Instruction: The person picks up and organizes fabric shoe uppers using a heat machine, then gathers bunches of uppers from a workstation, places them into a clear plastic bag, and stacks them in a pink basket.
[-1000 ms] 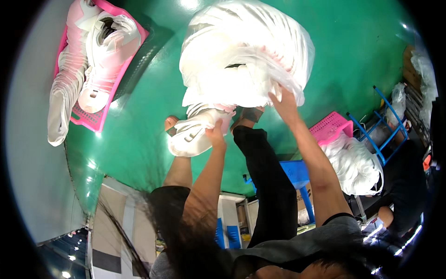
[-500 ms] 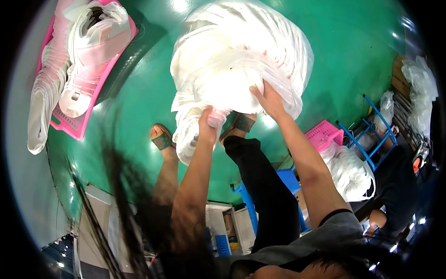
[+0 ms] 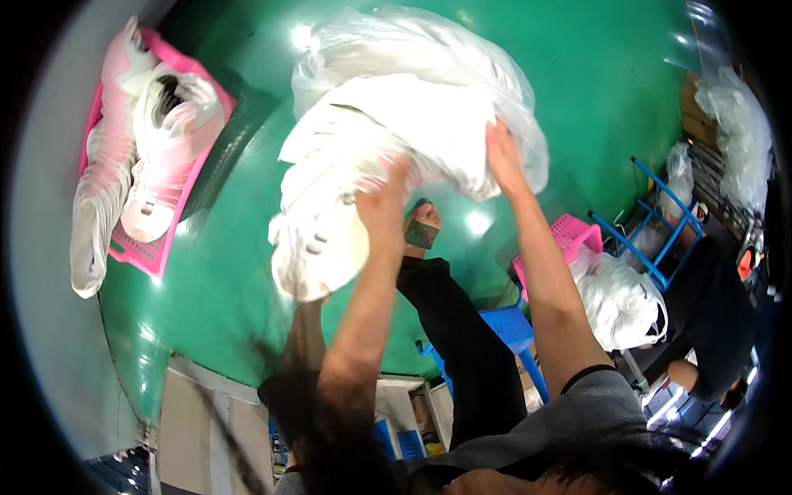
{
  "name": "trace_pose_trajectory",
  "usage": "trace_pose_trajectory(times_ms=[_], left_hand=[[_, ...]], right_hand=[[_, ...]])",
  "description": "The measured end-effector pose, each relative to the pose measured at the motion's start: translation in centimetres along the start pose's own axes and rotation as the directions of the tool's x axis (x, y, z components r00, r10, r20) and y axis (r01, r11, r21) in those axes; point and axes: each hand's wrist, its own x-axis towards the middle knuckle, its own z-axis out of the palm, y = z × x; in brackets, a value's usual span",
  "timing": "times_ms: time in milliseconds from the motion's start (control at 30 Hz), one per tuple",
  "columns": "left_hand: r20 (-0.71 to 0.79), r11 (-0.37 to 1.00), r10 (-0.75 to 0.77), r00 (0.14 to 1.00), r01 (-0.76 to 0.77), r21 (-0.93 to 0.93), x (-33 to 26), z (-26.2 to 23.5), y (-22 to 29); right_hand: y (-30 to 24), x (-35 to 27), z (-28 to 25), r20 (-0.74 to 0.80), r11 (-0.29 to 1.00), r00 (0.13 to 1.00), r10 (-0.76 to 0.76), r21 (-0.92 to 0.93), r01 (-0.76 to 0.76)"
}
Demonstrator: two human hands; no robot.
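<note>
The stack of pieces (image 3: 326, 202) is white with pale pink patches; the bag (image 3: 412, 41) around its far side is milky and translucent. The floor (image 3: 610, 74) is green. Both baskets, left (image 3: 140, 254) and right (image 3: 573, 233), are bright pink, the left 1 holding 2 white-and-pale-pink piles (image 3: 157, 169). The near stool (image 3: 507, 327) is blue, the trouser leg (image 3: 466, 355) black, the sandal strap (image 3: 421, 235) mottled dark green.

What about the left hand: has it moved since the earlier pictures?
Yes: judged against the pink basket at far left, the left hand has moved up the picture, away from the person.
</note>
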Motion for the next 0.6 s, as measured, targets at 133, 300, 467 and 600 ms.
trace_pose_trajectory(times_ms=[133,300,467,600], left_hand=[[-0.064,0.912,-0.266,0.962,0.229,-0.34,5.7,-0.5,-3.0],[-0.041,0.889,-0.317,0.947,0.282,-0.36,7.0,2.0,-4.1],[0.062,0.908,-0.298,0.952,0.303,-0.288,7.7,4.0,-5.3],[-0.023,0.942,-0.299,0.954,0.291,-0.17,7.9,3.8,-6.2]], right_hand=[[2.2,-0.7,-0.7,0.009,0.903,0.989,-0.15,-0.406,0.14],[9.2,-9.5,-2.9,0.19,0.743,0.981,-0.031,-0.652,0.15],[8.6,-9.7,-3.2,0.458,0.321,0.779,0.428,-0.883,0.342],[5.8,-7.5,-3.2,0.215,0.832,0.952,0.219,-0.55,-0.068]])
